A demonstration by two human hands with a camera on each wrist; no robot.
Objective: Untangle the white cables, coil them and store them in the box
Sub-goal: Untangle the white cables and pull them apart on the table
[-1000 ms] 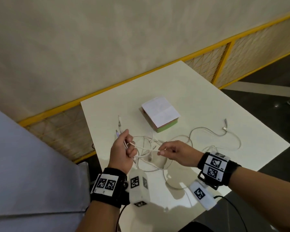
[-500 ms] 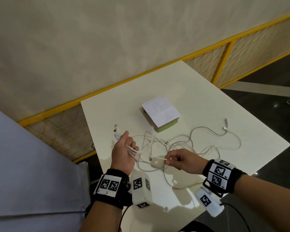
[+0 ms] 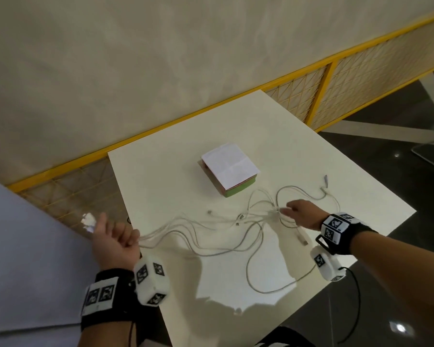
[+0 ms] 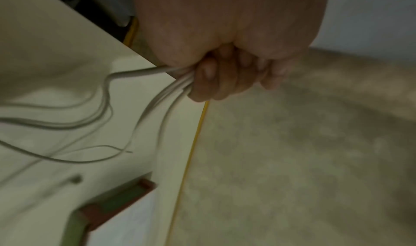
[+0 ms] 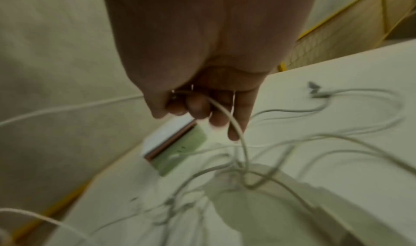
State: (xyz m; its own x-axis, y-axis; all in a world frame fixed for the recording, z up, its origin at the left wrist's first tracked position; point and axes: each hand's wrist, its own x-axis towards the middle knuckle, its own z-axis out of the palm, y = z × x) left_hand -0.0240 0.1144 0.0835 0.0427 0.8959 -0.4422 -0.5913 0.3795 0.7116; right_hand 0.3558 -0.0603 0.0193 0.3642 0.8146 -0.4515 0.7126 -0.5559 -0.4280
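Several white cables (image 3: 211, 229) stretch across the white table (image 3: 298, 151) between my two hands. My left hand (image 3: 118, 240) is past the table's left edge and grips a bundle of cable strands (image 4: 162, 93) in its curled fingers; white plug ends (image 3: 88, 220) stick out above it. My right hand (image 3: 300, 212) is at the right, pinching a cable (image 5: 227, 118) near the knot (image 3: 276, 211). A small green box (image 3: 229, 169) with a white lid stands behind the cables, its lid down.
A loose cable loop (image 3: 273, 284) lies near the table's front edge. One plug end (image 3: 325, 177) rests at the right of the box. A yellow mesh railing (image 3: 331, 78) and a beige wall run behind the table. Dark floor lies to the right.
My hands have pulled apart: the left hand moved left off the table with its strands, the right hand moved right. The cables are now drawn out between them.
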